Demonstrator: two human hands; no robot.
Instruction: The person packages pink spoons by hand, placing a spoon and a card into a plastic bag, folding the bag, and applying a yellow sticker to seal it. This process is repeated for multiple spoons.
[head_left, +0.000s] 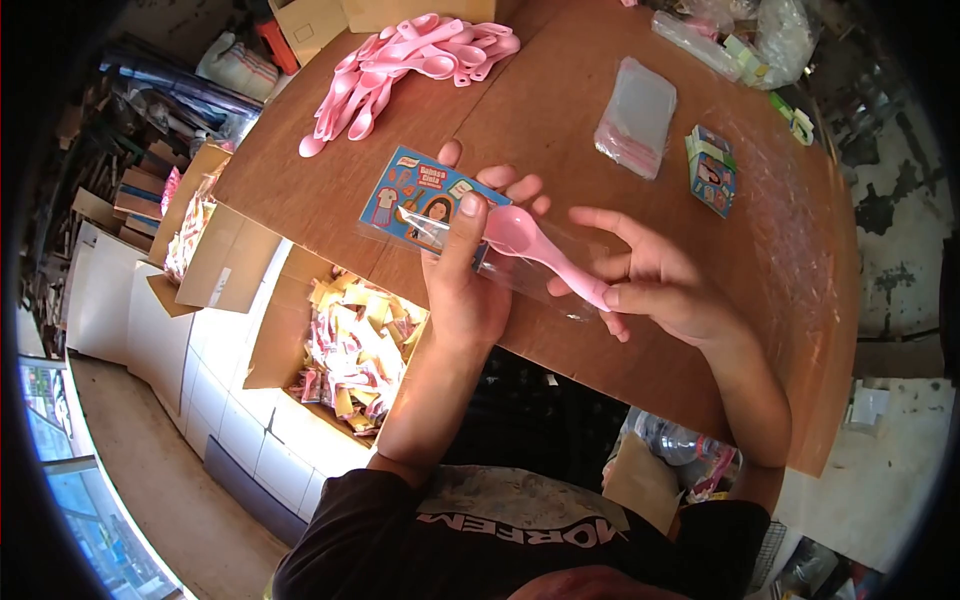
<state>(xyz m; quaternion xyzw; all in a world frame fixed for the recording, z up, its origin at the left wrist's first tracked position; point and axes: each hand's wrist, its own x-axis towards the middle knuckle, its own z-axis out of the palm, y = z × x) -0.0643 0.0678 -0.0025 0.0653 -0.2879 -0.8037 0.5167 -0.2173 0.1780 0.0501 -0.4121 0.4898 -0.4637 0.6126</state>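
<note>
A pink spoon (556,264) of smooth, glossy plastic is held above the desk (560,110), its round, shallow bowl facing up and its handle tapering, then widening slightly to a rounded end. Its long axis runs diagonally: the bowl points toward the upper left, at the right edge of a printed card (408,208), and the handle end points to the lower right. The right hand (668,290) holds that end between thumb and fingers, the other fingers loosely spread. The card, flat, rectangular and mostly blue, is gripped in the left hand (462,285), thumb across its face and the fingers behind. Thin, shiny clear film (535,283) covers the card and stretches rightward beneath or around the spoon; which of these, I cannot tell. The desk has a brown, wood-like surface with a dark seam. Near its far left edge lies a tangled heap of pink spoons (436,67); to the right sit a flat stack of clear plastic sleeves (640,105) and, just beside it, a banded stack of blue cards (712,178). Crumpled clear plastic (785,45) lies at the far right. Below the desk's left edge, an open cardboard carton (275,335) holds many small packets (350,345).
</note>
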